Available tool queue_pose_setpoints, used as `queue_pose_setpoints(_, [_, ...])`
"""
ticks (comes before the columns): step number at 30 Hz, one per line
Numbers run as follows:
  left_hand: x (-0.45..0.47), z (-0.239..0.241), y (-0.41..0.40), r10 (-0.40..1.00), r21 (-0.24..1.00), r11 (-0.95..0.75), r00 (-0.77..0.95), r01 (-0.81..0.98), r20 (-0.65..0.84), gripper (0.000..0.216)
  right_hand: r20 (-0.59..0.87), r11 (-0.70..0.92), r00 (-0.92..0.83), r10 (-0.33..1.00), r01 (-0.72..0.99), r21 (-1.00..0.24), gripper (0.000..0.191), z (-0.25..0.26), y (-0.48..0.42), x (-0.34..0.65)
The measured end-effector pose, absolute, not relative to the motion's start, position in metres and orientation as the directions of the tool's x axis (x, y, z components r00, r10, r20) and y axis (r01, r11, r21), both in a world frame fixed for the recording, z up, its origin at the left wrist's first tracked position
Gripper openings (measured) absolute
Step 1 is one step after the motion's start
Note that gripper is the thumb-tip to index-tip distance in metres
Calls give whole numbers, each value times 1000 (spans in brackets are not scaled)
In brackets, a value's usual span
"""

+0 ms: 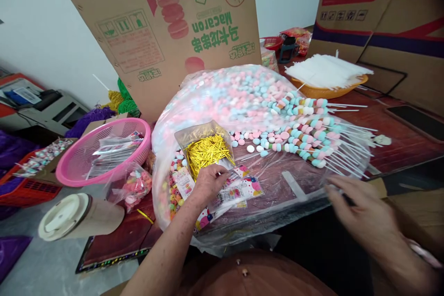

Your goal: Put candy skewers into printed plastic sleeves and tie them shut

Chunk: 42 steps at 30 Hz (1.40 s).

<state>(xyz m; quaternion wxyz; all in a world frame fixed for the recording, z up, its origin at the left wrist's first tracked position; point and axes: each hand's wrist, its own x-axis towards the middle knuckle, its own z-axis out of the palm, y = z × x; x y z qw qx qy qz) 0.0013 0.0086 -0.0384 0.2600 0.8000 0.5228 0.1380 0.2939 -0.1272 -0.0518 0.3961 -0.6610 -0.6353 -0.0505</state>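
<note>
My left hand (210,184) rests over printed plastic packets (239,193), its thumb and fingers drawn together. What they pinch, if anything, I cannot make out. Just beyond it, a clear bag holds gold twist ties (208,152). My right hand (360,206) hovers off the table's front edge, smeared by motion, so its grip is unclear. Nearest to it are the white sticks of candy skewers (314,141), strung with pink, blue, white and brown pieces. Loose pastel candies (239,88) fill a big clear plastic bag behind, some spilling out in front.
A tall cardboard box (208,18) stands behind the candy bag. On the left are a pink basket (147,141) of packets, a lidded cup (100,217) and a small bag of gummies (137,185). White sticks (322,70) fill an orange basket; a phone (416,122) lies right.
</note>
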Motion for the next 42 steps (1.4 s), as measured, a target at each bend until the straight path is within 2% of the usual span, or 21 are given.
queue_pose_setpoints(2, [-5, -19, 4, 893, 557, -369, 450, 744, -10, 14, 578, 312, 8, 816, 835, -453, 25, -44, -87, 255])
queue_pose_setpoints(4, [-12, 0, -6, 852, 554, -434, 524, 711, -6, 14, 497, 454, -172, 850, 718, -528, 19, -30, -60, 210])
queue_pose_setpoints(5, [-16, 7, -14, 830, 552, -457, 557, 697, -16, 14, 434, 503, -278, 857, 631, -591, 15, -24, -54, 189])
queue_pose_setpoints(7, [-23, 13, -32, 838, 526, -452, 544, 720, -25, 13, 351, 488, -346, 870, 507, -710, 19, -21, -53, 157])
queue_pose_setpoints(9, [-27, 4, -51, 901, 484, -376, 434, 790, -8, 18, 261, 386, -317, 912, 443, -809, 21, -30, -63, 141])
queue_pose_setpoints(10, [-28, -3, -59, 924, 501, -322, 381, 803, -18, 20, 206, 320, -292, 934, 425, -847, 20, -37, -69, 138])
queue_pose_setpoints(12, [-28, -21, -69, 949, 611, -195, 305, 767, -81, 10, 101, 209, -276, 956, 399, -893, 22, -49, -78, 141])
queue_pose_setpoints(14, [-27, -33, -71, 944, 708, -136, 308, 693, -120, 8, 59, 172, -274, 960, 409, -896, 22, -53, -81, 148])
queue_pose_setpoints(18, [-26, -26, -57, 880, 727, -235, 458, 645, -123, 13, 119, 250, -304, 945, 443, -861, 11, -42, -77, 161])
queue_pose_setpoints(20, [-24, -16, -50, 852, 659, -317, 510, 682, -118, 13, 131, 251, -281, 951, 450, -857, 13, -39, -74, 162])
queue_pose_setpoints(22, [-21, -10, -50, 877, 586, -349, 475, 731, -71, 11, 141, 227, -217, 966, 451, -863, 17, -42, -74, 161])
queue_pose_setpoints(24, [-15, -12, -53, 920, 610, -276, 387, 743, -56, 20, 154, 215, -169, 974, 444, -870, 22, -49, -76, 158])
queue_pose_setpoints(28, [-6, -32, -58, 940, 772, -77, 304, 631, -155, 14, 187, 245, -170, 968, 459, -854, 33, -62, -78, 154])
queue_pose_setpoints(30, [-7, -38, -55, 929, 802, -120, 352, 585, -117, 20, 183, 233, -144, 972, 580, -780, 42, -62, -72, 162])
queue_pose_setpoints(33, [-16, -39, -47, 924, 816, -243, 380, 525, 31, 23, 201, 117, 8, 980, 791, -600, 46, -53, -51, 198])
queue_pose_setpoints(36, [-29, -36, -41, 929, 824, -319, 326, 469, 174, 23, 263, 10, 131, 956, 880, -475, 28, -46, -27, 251])
queue_pose_setpoints(38, [-37, -33, -40, 917, 808, -373, 317, 456, 244, 21, 317, -34, 72, 946, 992, -124, 23, -47, -17, 281])
queue_pose_setpoints(40, [-44, -32, -40, 899, 775, -425, 319, 467, 301, 19, 314, 2, -44, 948, 991, 133, 25, -53, -15, 300])
queue_pose_setpoints(41, [-47, -31, -40, 889, 757, -448, 321, 475, 326, 19, 300, 52, -104, 948, 983, 176, 25, -56, -18, 306])
queue_pose_setpoints(42, [-49, -31, -41, 881, 741, -467, 323, 483, 345, 19, 307, 102, -148, 940, 981, 162, 25, -58, -23, 308])
